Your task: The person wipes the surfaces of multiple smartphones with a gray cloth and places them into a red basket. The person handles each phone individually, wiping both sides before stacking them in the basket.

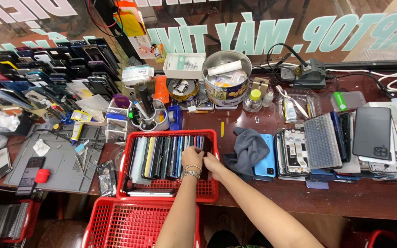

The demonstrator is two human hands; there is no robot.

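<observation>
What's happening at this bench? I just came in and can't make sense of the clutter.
A person is reaching both hands into a red plastic basket packed with phones standing on edge. The left hand, wearing a bracelet, and the right hand are together at the right end of the row, fingers on the phones there. A grey cloth lies beside the basket, and an empty red basket sits below.

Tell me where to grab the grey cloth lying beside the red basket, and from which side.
Pinch the grey cloth at its raised, bunched fold near the top, coming straight down from above. It lies crumpled and limp over a blue phone, so no firm edge offers itself; the humped fold probably gives the fingers most to close on. The red basket and both hands crowd its left.
</observation>
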